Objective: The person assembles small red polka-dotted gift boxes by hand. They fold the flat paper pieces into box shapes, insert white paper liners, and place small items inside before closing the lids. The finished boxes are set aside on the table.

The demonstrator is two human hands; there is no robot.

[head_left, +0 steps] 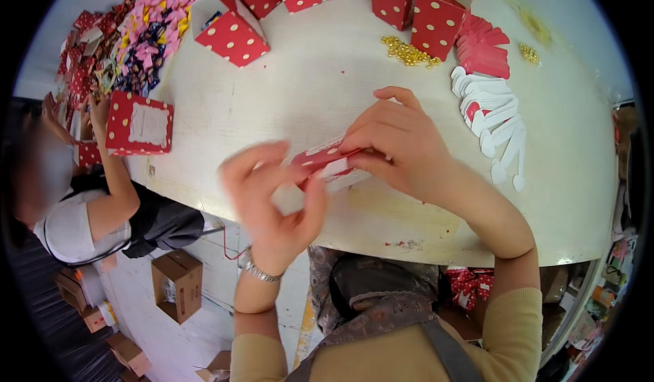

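Observation:
Over the table's near part, my right hand (402,140) is closed on a red paper box (315,156) with pale dots. The box lies tilted, and a white label shows on its upper face. A white inner flap (334,169) stands out near my right fingertips. My left hand (269,194) is beside the box's left end, its fingers and thumb spread apart and blurred by motion. Whether the left fingertips touch the box, I cannot tell.
Several red dotted boxes (235,38) stand along the table's far side. White spoon-shaped cards (494,113), red cards (482,49) and small gold pieces (409,51) lie at right. Wrapped pieces (153,31) are heaped far left, where another person (88,211) works beside a dotted box (139,124).

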